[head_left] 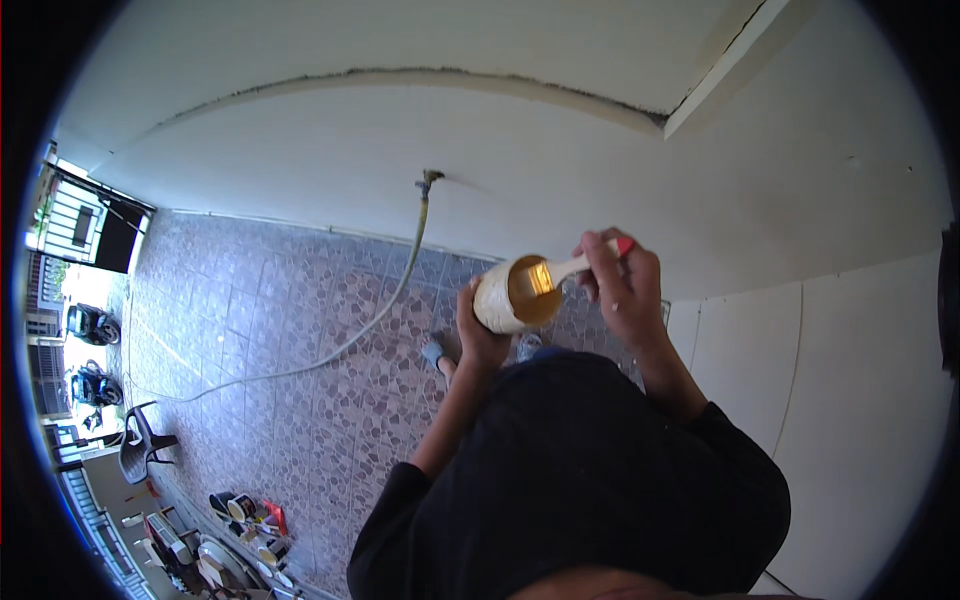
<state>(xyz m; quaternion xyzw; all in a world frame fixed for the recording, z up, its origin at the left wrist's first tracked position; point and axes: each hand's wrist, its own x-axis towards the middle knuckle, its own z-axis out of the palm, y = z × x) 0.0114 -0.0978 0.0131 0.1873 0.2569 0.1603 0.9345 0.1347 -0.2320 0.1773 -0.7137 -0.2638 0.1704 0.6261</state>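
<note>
My left hand [478,335] grips a small paint-smeared can [505,297] from below, tilted so that its yellowish inside faces me. My right hand [622,282] is closed on a paintbrush [562,270] with a pale wooden handle and a red end. The bristles rest inside the can's mouth. Both hands are raised in front of my chest, above my dark sleeves, close to a white wall [560,170].
A hose [395,300] runs from a wall tap [430,182] across the patterned tiled floor [270,330]. A grey plastic chair [140,445] and several paint cans [250,520] sit at lower left. A gate and parked scooters [88,322] are at far left.
</note>
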